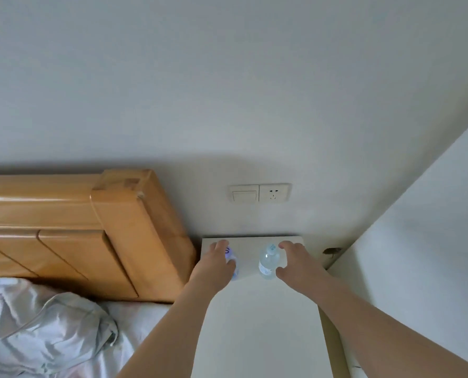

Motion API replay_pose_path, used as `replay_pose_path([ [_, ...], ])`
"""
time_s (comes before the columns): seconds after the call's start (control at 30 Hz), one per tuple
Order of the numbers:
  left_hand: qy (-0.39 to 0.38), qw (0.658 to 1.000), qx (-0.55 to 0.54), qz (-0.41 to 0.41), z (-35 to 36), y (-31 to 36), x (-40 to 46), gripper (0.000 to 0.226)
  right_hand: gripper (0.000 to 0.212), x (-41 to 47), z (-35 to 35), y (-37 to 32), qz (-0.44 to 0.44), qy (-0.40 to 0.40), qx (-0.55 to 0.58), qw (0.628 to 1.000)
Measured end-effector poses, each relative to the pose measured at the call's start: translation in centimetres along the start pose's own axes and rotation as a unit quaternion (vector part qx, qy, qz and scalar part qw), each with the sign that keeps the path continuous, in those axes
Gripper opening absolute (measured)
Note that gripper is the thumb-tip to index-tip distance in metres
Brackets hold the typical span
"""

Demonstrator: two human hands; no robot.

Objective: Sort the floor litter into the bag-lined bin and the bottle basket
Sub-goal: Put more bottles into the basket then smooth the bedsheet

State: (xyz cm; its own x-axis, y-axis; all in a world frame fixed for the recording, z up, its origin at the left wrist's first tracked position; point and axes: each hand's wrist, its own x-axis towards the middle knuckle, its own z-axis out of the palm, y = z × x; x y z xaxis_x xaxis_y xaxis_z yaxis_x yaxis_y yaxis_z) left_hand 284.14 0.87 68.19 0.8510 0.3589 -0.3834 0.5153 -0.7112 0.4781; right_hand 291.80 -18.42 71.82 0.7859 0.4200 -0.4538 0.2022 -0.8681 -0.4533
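Left hand fingers curled round purple-capped clear plastic bottle; right hand fingers spread beside blue-capped clear bottle, bench twelve o'clock edge.

A white bedside table is seen from above, set against a pale wall. Two clear plastic bottles stand upright near its far edge. The left bottle, with a purple-marked cap, is wrapped by the left hand, whose fingers are curled round it. The right bottle, with a pale blue cap, is flanked by the right hand, spread wide just beside it, thumb near its base; contact cannot be confirmed. A wooden headboard and a crumpled quilt are seen at left. A light switch and socket are mounted on the wall above the table.
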Motion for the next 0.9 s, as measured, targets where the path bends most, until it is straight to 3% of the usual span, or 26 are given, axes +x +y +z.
replay_pose_path([
  [0.13,-0.014,0.999,0.034,-0.005,3.0,-1.9,6.1,0.050,0.057,7.0,2.7,-0.8,0.021,-0.010,-0.018,1.000],
  [0.23,-0.063,0.996,0.056,-0.011,5.5,-4.4,8.1,0.038,0.055,10.0,5.0,-0.7,0.040,-0.042,-0.044,0.997],
  [0.37,-0.047,0.998,0.040,-0.002,7.8,-6.4,8.6,0.024,0.039,11.3,7.1,0.1,0.058,-0.030,-0.037,0.997],
  [0.5,-0.036,0.998,0.043,-0.018,7.0,-7.1,8.8,0.031,0.024,11.2,7.1,-0.1,0.064,-0.007,-0.008,0.998],
  [0.67,-0.079,0.994,0.066,-0.034,5.2,-7.0,4.4,0.034,0.017,8.1,5.4,-2.6,0.028,-0.003,0.004,1.000],
  [0.9,-0.062,0.991,0.026,-0.115,2.1,-6.6,-8.0,0.034,0.018,-0.1,5.4,-7.2,-0.069,-0.047,-0.022,0.996],
])
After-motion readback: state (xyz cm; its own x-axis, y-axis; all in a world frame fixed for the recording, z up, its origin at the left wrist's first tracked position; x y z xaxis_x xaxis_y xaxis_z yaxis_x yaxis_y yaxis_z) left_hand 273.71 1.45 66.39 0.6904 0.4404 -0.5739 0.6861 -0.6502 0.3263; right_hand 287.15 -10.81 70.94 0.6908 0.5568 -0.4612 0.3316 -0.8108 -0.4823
